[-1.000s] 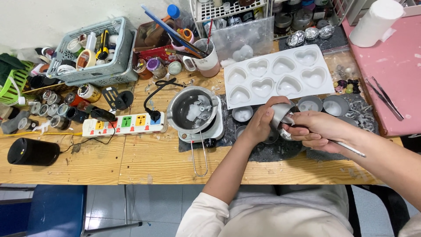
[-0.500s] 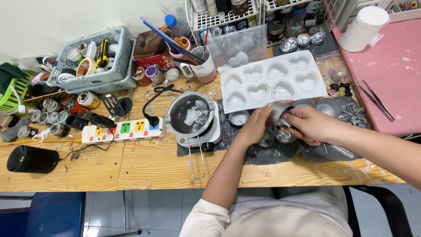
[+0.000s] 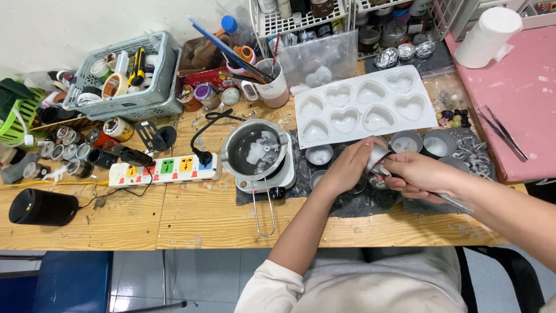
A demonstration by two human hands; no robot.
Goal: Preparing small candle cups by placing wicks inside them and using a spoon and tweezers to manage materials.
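- Metal cup (image 3: pixel 377 156), small and tilted, lay gripped in my left hand (image 3: pixel 347 168), fingers closed around it, above the dark mat (image 3: pixel 370 203) on the wooden counter (image 3: pixel 174 220).
- My right hand (image 3: pixel 420 174) held a thin metal tool (image 3: pixel 454 202), fingers closed on it, its tip at the cup's mouth.
- White heart mould (image 3: pixel 362 107) lay just behind; a melting pot (image 3: pixel 255 150) stood to the left.

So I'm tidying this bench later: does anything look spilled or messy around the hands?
Yes. Pale flakes and crumbs lie scattered over the dark mat beneath the left hand and right hand, with a heap at its right end. More bits lie on the wooden table behind the small pot.
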